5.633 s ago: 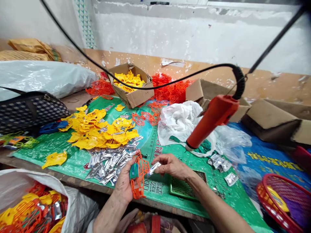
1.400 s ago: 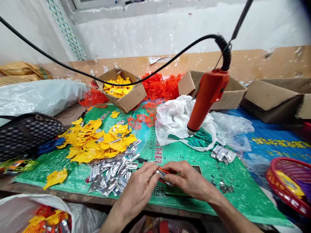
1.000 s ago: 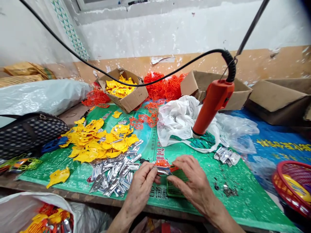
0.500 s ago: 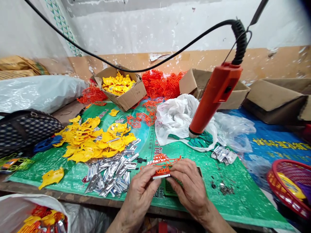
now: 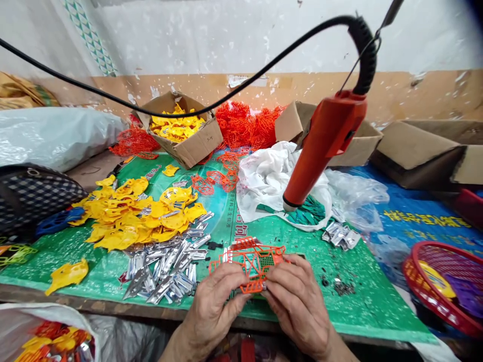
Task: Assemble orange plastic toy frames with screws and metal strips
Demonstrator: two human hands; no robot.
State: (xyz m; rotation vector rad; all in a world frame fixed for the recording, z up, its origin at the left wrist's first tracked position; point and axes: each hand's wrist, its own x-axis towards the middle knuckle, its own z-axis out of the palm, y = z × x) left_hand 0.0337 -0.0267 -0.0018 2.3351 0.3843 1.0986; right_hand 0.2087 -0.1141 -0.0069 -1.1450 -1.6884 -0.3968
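Far to the left of the red tool (image 5: 324, 146), thin curved yellow plastic pieces (image 5: 130, 226) overlap in a heap on the glossy green sheet (image 5: 362, 311) over the counter (image 5: 94, 304). Nearer the red tool on that side, flat, shiny silver pieces (image 5: 166, 274) lie piled at odd angles. Next, below and left of the red tool, comes the left hand (image 5: 213, 301), fingers bent and pinched together on the left part of an orange frame (image 5: 254, 275). That openwork plastic frame is held over the counter, below and left of the red tool; its long axis runs side to side, right end slightly higher, narrow near edge towards the person. Below the red tool, the right hand (image 5: 298, 301) curls its fingers closely on the frame's right part. Behind the smooth, tapered red tool bunches a crumpled white bag (image 5: 264, 178); far right of it stands a round, netted red basket (image 5: 437, 306).
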